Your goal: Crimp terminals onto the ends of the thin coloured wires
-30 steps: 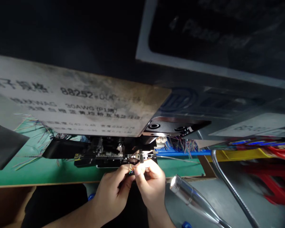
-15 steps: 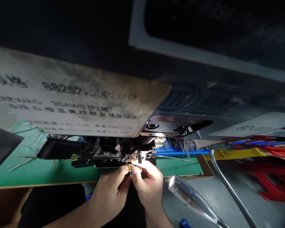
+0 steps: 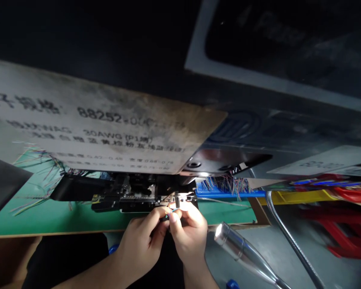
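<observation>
My left hand (image 3: 142, 243) and my right hand (image 3: 188, 233) meet at the front of a black crimping machine (image 3: 129, 192). Both pinch a bundle of thin coloured wires (image 3: 167, 212) between thumb and fingertips. The wire ends point at the lit metal tooling (image 3: 179, 198) just above my fingers. A worn paper label with printed figures (image 3: 108, 132) hangs over the machine and hides its upper part.
A green mat (image 3: 57, 218) covers the bench, with loose coloured wires (image 3: 33, 160) at the left. A blue tray of wires (image 3: 228, 188) stands right of the machine. A gooseneck lamp (image 3: 240, 249) shines from the lower right. Yellow and red bins (image 3: 327, 194) sit further right.
Both hands have stayed pinched on the wires at the tooling, shifting only slightly. The view has swung a little to one side and back.
</observation>
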Demonstrator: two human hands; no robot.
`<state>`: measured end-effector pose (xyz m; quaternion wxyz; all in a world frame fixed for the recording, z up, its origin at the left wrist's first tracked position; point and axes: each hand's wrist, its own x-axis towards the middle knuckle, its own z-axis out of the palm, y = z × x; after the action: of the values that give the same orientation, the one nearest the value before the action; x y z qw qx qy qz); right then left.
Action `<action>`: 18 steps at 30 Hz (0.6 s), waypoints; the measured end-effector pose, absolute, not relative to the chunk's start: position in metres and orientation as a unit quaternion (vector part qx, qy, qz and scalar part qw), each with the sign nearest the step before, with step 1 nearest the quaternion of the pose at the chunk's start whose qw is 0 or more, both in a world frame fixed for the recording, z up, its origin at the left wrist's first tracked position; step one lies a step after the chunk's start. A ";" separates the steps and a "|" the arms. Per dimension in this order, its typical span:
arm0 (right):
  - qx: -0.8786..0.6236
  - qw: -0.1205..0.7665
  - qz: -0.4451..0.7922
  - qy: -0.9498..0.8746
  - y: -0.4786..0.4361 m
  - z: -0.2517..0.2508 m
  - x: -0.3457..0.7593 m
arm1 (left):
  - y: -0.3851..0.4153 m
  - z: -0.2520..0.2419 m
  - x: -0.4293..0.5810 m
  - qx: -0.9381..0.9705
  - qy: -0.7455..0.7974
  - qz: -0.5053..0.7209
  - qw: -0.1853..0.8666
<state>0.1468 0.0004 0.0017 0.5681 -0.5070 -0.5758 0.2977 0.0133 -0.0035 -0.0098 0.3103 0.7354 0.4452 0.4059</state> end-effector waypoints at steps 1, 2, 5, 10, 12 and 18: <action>-0.508 0.572 0.304 -0.568 0.000 0.002 0.146 | -0.003 -0.011 0.013 0.738 0.442 0.407 0.307; -0.509 0.573 0.311 -0.562 0.000 0.003 0.146 | -0.003 -0.011 0.013 0.742 0.439 0.407 0.302; -0.510 0.559 0.338 -0.559 0.001 0.001 0.147 | -0.003 -0.012 0.013 0.754 0.427 0.404 0.291; -0.507 0.552 0.363 -0.554 0.002 -0.002 0.151 | -0.002 -0.013 0.013 0.765 0.423 0.393 0.285; -0.517 0.554 0.352 -0.549 0.002 0.000 0.151 | -0.002 -0.013 0.013 0.766 0.426 0.391 0.281; -0.513 0.543 0.320 -0.583 0.001 0.006 0.153 | -0.002 -0.013 0.013 0.765 0.436 0.387 0.274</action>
<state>0.1529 0.0008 0.0059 0.5431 -0.5129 -0.5829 0.3198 0.0131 -0.0024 -0.0128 0.2735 0.7649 0.4362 0.3872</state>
